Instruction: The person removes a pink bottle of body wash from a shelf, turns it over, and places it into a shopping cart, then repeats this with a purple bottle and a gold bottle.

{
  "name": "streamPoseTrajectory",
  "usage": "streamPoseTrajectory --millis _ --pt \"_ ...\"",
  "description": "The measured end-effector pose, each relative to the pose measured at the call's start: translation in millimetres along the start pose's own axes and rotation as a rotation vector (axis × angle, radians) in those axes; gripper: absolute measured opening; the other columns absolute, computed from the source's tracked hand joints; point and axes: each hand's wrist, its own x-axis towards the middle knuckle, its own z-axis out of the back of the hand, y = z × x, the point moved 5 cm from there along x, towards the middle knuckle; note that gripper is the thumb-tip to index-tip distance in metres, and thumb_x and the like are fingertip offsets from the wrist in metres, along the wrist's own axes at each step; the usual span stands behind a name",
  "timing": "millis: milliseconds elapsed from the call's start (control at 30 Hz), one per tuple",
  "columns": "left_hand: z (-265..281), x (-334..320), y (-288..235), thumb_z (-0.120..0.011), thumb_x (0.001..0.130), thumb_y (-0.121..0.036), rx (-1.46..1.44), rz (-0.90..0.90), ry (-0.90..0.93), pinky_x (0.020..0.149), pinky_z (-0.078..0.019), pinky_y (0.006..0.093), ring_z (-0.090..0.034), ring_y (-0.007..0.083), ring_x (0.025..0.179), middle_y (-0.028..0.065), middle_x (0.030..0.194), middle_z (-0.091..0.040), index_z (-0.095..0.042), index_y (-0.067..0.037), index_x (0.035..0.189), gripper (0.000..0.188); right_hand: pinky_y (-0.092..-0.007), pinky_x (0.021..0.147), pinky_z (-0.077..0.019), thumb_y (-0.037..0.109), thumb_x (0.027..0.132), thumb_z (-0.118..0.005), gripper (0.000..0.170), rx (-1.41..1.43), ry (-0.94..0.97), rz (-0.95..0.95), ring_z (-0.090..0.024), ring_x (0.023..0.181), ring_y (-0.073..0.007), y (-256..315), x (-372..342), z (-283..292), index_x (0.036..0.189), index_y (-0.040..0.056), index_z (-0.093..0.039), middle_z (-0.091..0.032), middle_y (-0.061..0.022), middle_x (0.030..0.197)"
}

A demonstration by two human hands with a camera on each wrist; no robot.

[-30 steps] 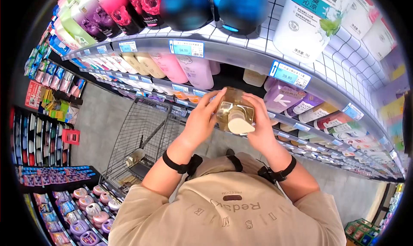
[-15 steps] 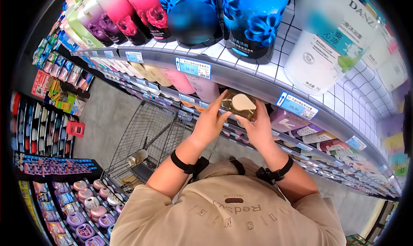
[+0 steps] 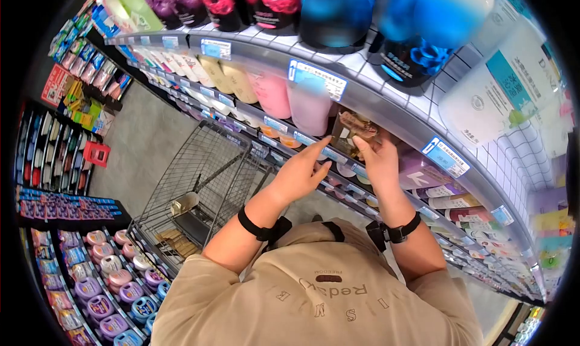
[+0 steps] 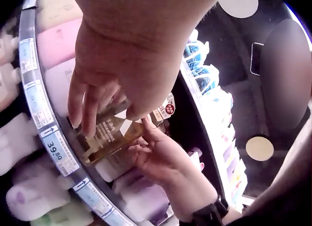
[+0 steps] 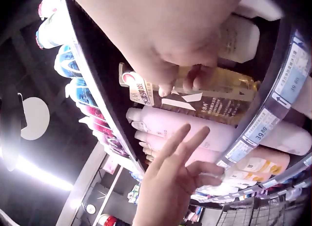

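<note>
An amber pump bottle (image 5: 222,105) with a white X-like mark and printed label stands on the middle shelf, beside a lilac bottle (image 3: 309,107). My right hand (image 3: 382,161) holds it by the upper part, thumb on the near side and fingers bent along the other. Part of the pump top is covered by this hand and the shelf above. My left hand (image 3: 302,172) is just in front of the shelf edge, fingers spread and relaxed, apart from the bottle in the right wrist view. A pale bottle (image 5: 239,38) stands on the other side of the amber one.
The upper shelf (image 3: 386,98) overhangs the bottle, with blue-and-black bottles and a white one (image 3: 492,95) on it. Purple packs (image 3: 423,171) sit to the right. A wire shopping cart (image 3: 199,158) with a few items stands to the left.
The amber pump bottle went from both hands in front of the shelf onto the middle shelf. My left hand let go of it and drew back; the right stayed on it.
</note>
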Motion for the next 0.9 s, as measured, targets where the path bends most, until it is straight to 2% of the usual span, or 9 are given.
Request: streamPoseTrajectory --millis 100,300,467,600,667,700,733,867,900 --pt "9.6 -23.0 12.4 -0.067 0.099 -0.013 -0.045 -0.016 0.017 0.069 -0.0527 0.0321 -0.063 0.0189 0.074 0.0167 0.104 -0.069 -0.048 -0.006 0.154 0.059 -0.0260 0.067 -0.0544 0.014 0.097 -0.077 0.053 0.000 -0.018 0.078 -0.068 0.083 -0.0113 3.5 4.4 -3.6 0.140 -0.0043 -0.051 -0.073 -0.0112 0.112" --pt "55.5 -84.5 44.0 -0.061 0.101 -0.005 -0.142 0.009 0.016 0.074 -0.0555 0.0308 -0.070 0.0162 0.080 0.0125 0.127 -0.072 -0.057 -0.003 0.144 0.044 -0.0256 0.067 -0.0537 0.019 0.098 -0.077 0.052 -0.043 -0.028 0.060 -0.067 0.084 -0.0107 0.2 7.1 -14.8 0.139 -0.0035 -0.053 -0.073 -0.0106 0.115" --pt "104.7 -151.9 76.1 -0.059 0.102 -0.005 -0.168 0.144 -0.104 0.075 -0.0556 0.0295 -0.070 0.0150 0.081 0.0108 0.128 -0.072 -0.058 -0.003 0.143 0.040 -0.0267 0.068 -0.0498 0.028 0.100 -0.076 0.042 -0.122 -0.135 0.039 -0.058 0.075 -0.0101 -8.7 6.8 -16.0 0.123 -0.0042 -0.063 -0.069 -0.0060 0.101" --pt "146.5 -216.7 96.7 -0.057 0.103 -0.007 -0.165 0.244 -0.212 0.074 -0.0549 0.0291 -0.069 0.0143 0.080 0.0100 0.130 -0.071 -0.057 -0.003 0.143 0.039 -0.0266 0.067 -0.0516 0.025 0.101 -0.074 0.047 -0.055 -0.201 0.060 -0.062 0.074 -0.0120 -3.4 -8.2 -26.4 0.132 -0.0056 -0.056 -0.069 -0.0081 0.092" --pt "166.5 -255.5 112.9 -0.059 0.103 -0.010 -0.163 0.322 -0.272 0.076 -0.0553 0.0319 -0.068 0.0171 0.080 0.0107 0.129 -0.071 -0.058 -0.006 0.143 0.040 -0.0277 0.068 -0.0539 0.023 0.102 -0.071 0.059 0.058 -0.305 -0.001 -0.063 0.077 -0.0133 -18.2 -19.9 -31.8 0.148 -0.0039 -0.046 -0.068 -0.0117 0.111" --pt "176.2 -275.6 120.9 -0.059 0.103 -0.010 -0.151 0.327 -0.305 0.075 -0.0555 0.0320 -0.068 0.0174 0.079 0.0115 0.128 -0.071 -0.058 -0.005 0.142 0.039 -0.0286 0.069 -0.0552 0.020 0.102 -0.070 0.067 0.074 -0.325 0.029 -0.063 0.079 -0.0136 -30.1 -23.3 -31.5 0.157 -0.0006 -0.037 -0.062 -0.0138 0.133" --pt "186.0 -296.0 126.7 -0.059 0.103 -0.010 -0.151 0.341 -0.337 0.075 -0.0555 0.0320 -0.068 0.0174 0.079 0.0115 0.128 -0.071 -0.058 -0.005 0.142 0.039 -0.0298 0.071 -0.0549 0.017 0.103 -0.067 0.062 0.068 -0.310 0.026 -0.063 0.083 -0.0142 -31.2 -33.7 -40.5 0.156 0.0015 -0.038 -0.050 -0.0142 0.150" --pt "216.3 -381.5 161.3 -0.060 0.103 -0.010 -0.186 0.474 -0.470 0.073 -0.0553 0.0330 -0.067 0.0170 0.076 0.0107 0.125 -0.073 -0.059 -0.006 0.140 0.038 -0.0321 0.072 -0.0536 0.014 0.104 -0.060 0.058 0.020 -0.366 -0.019 -0.061 0.093 -0.0168 -60.4 -72.4 -85.5 0.155 0.0030 -0.035 -0.042 -0.0132 0.156" --pt "223.6 -401.9 169.6 -0.060 0.102 -0.011 -0.136 0.494 -0.482 0.073 -0.0550 0.0335 -0.066 0.0170 0.075 0.0110 0.124 -0.073 -0.059 -0.005 0.140 0.038 -0.0331 0.073 -0.0535 0.013 0.103 -0.058 0.057 -0.004 -0.347 -0.050 -0.061 0.095 -0.0179 -69.1 -79.9 -98.4 0.154 0.0037 -0.036 -0.047 -0.0125 0.152"
